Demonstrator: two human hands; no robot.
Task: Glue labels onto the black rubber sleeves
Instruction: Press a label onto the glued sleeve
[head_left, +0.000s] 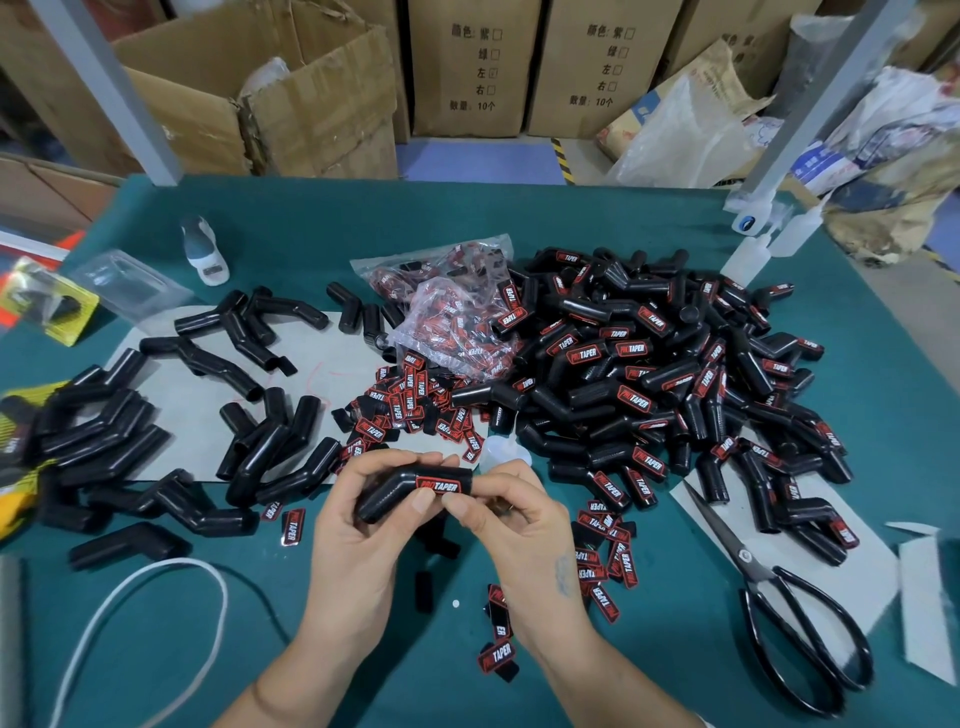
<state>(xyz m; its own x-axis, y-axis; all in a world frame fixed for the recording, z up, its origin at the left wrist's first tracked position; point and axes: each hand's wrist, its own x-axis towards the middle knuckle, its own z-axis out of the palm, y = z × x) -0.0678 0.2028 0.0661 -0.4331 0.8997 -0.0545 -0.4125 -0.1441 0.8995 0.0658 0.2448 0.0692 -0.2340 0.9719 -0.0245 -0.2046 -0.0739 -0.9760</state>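
Your teal-covered work table (649, 218) carries a big heap of labelled black rubber sleeves (675, 374) at your right, unlabelled bent black sleeves (249, 447) on a grey cardboard sheet (311, 364) at your left, loose red-and-black labels (410, 405) between them, and black-handled scissors (779, 597) near the right edge.

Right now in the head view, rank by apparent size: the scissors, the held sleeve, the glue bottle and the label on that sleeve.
1. Scissors, clearly largest, though nearest the camera.
2. Held sleeve.
3. Glue bottle, farther away, so its rank against the sleeve is unsure.
4. Label, smallest.
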